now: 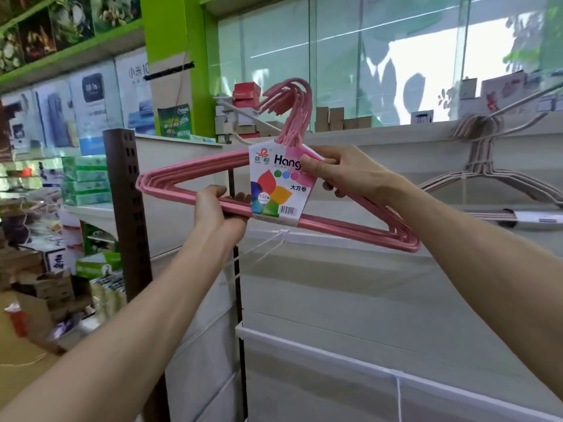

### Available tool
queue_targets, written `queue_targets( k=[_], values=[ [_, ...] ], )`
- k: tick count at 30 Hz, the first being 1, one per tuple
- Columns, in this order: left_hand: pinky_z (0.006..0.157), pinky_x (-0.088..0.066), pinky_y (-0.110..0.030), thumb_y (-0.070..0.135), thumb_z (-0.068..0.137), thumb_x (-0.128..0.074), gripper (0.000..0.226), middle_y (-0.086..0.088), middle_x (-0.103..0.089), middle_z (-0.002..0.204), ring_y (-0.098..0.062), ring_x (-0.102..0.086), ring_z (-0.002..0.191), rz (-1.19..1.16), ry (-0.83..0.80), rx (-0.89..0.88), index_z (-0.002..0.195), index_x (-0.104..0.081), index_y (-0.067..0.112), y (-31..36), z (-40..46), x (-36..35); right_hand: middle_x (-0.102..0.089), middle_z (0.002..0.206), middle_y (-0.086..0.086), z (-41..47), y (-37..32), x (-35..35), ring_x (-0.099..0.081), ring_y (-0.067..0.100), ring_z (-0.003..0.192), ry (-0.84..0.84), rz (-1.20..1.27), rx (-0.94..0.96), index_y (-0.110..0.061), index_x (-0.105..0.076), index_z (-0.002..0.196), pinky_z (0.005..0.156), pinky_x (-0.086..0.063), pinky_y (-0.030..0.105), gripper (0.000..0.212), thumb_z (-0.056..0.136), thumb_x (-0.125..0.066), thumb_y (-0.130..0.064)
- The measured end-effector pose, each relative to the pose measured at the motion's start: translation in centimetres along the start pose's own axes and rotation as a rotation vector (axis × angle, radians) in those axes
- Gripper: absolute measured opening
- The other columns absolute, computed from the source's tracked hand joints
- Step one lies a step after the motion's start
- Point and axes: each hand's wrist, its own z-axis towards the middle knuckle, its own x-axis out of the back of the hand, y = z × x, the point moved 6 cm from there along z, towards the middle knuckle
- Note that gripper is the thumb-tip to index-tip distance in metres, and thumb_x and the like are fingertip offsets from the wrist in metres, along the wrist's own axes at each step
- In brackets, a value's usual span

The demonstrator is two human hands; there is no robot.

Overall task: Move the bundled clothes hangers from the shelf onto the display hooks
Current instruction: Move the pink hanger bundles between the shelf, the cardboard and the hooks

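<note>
Both hands' curled fingers grip pink hanger bundle (labelled), white hook behind, beige hangers right

Obstacle, right: bundle of beige wire hangers hanging on a metal display hook.
Obstacle, left: brown perforated upright post.
Free: bare white back panel between them.

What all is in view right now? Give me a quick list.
pink hangers: one bundle, pink, held up mid-frame before the panel
label: one, white with coloured petals, wrapped round the bundle's middle
beige hangers: one bundle, beige, hanging on a hook at right
hook: one, white, behind the pink hooks
post: one, brown, perforated, left of panel
tissue packs: a stack, green, left shelf
left hand: grips the bottom bar
right hand: grips the right shoulder by the label
</note>
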Motion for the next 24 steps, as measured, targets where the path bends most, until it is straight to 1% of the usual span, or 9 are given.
queue_targets(
  k=[2, 4, 6, 9, 13, 14, 16, 19, 24],
  values=[
    [0.099, -0.051, -0.046, 0.008, 0.090, -0.049, 0.010, -0.014, -0.055, 0.094, -0.028, -0.061, 0.102, -0.008, -0.017, 0.032, 0.100, -0.048, 0.005, -0.3, 2.1, -0.4, -0.074, 0.101, -0.008, 1.3, 0.1, 0.3, -0.052, 0.013, 0.076, 0.011, -0.029, -0.013, -0.045, -0.060, 0.131, 0.068, -0.046, 0.030, 0.047, 0.088, -0.057, -0.065],
    [0.098, -0.052, -0.047, 0.008, 0.090, -0.049, 0.021, -0.016, -0.059, 0.107, -0.029, -0.063, 0.110, -0.023, -0.016, 0.055, 0.110, -0.051, 0.004, -0.6, 3.9, -0.5, -0.073, 0.098, -0.012, 2.5, 0.3, 0.5, -0.052, 0.013, 0.075, 0.026, -0.046, -0.026, -0.049, -0.060, 0.128, 0.067, -0.045, 0.029, 0.044, 0.087, -0.057, -0.067],
    [0.097, -0.052, -0.049, 0.009, 0.091, -0.049, 0.029, -0.018, -0.058, 0.118, -0.030, -0.061, 0.115, -0.032, -0.006, 0.072, 0.119, -0.050, 0.005, -0.8, 5.3, -0.6, -0.073, 0.097, -0.013, 3.7, 0.4, 0.3, -0.051, 0.012, 0.074, 0.027, -0.066, -0.027, -0.053, -0.060, 0.125, 0.066, -0.045, 0.029, 0.042, 0.087, -0.056, -0.069],
    [0.095, -0.054, -0.048, 0.010, 0.089, -0.050, 0.037, -0.019, -0.059, 0.122, -0.031, -0.063, 0.110, -0.038, 0.044, 0.083, 0.126, -0.049, 0.008, -0.9, 7.3, -0.2, -0.073, 0.097, -0.014, 5.0, 0.5, -0.3, -0.052, 0.010, 0.072, 0.025, -0.105, -0.026, -0.048, -0.059, 0.130, 0.064, -0.046, 0.027, 0.046, 0.088, -0.056, -0.067],
    [0.092, -0.054, -0.052, 0.012, 0.089, -0.049, 0.035, -0.020, -0.059, 0.119, -0.033, -0.063, 0.105, -0.044, 0.073, 0.101, 0.124, -0.049, 0.013, -1.2, 9.7, 0.4, -0.070, 0.085, -0.024, 6.1, 0.6, -1.0, -0.056, -0.011, 0.059, 0.043, -0.119, -0.024, -0.037, -0.060, 0.130, 0.053, -0.042, 0.010, 0.039, 0.095, -0.056, -0.053],
    [0.091, -0.054, -0.053, 0.013, 0.089, -0.048, 0.035, -0.020, -0.059, 0.119, -0.034, -0.062, 0.105, -0.044, 0.082, 0.104, 0.124, -0.050, 0.014, -1.3, 10.3, 0.6, -0.069, 0.085, -0.025, 6.4, 0.9, -1.2, -0.055, -0.014, 0.057, 0.039, -0.121, -0.027, -0.035, -0.060, 0.130, 0.051, -0.041, 0.008, 0.037, 0.096, -0.056, -0.050],
    [0.090, -0.054, -0.055, 0.013, 0.089, -0.046, 0.034, -0.020, -0.059, 0.119, -0.035, -0.062, 0.105, -0.030, 0.109, 0.107, 0.123, -0.051, 0.015, -1.6, 11.4, 1.1, -0.067, 0.090, -0.024, 7.0, 1.4, -1.8, -0.055, -0.019, 0.057, 0.027, -0.136, -0.048, -0.033, -0.058, 0.133, 0.049, -0.039, 0.005, 0.040, 0.096, -0.056, -0.048],
    [0.090, -0.053, -0.056, 0.016, 0.090, -0.043, 0.034, -0.019, -0.058, 0.122, -0.036, -0.062, 0.106, -0.019, 0.140, 0.122, 0.123, -0.053, 0.016, -2.3, 12.7, 1.7, -0.068, 0.093, -0.021, 7.9, 2.6, -2.5, -0.057, -0.021, 0.062, 0.016, -0.124, -0.082, -0.030, -0.056, 0.138, 0.049, -0.038, 0.002, 0.046, 0.095, -0.058, -0.048],
    [0.095, -0.051, -0.054, 0.016, 0.094, -0.041, 0.028, -0.019, -0.052, 0.124, -0.034, -0.058, 0.111, -0.026, 0.192, 0.142, 0.122, -0.045, 0.017, -3.7, 14.3, 2.1, -0.067, 0.090, -0.018, 8.8, 4.5, -2.9, -0.058, -0.018, 0.059, 0.009, -0.092, -0.105, -0.023, -0.056, 0.138, 0.049, -0.037, 0.000, 0.044, 0.097, -0.059, -0.038]
  ],
)
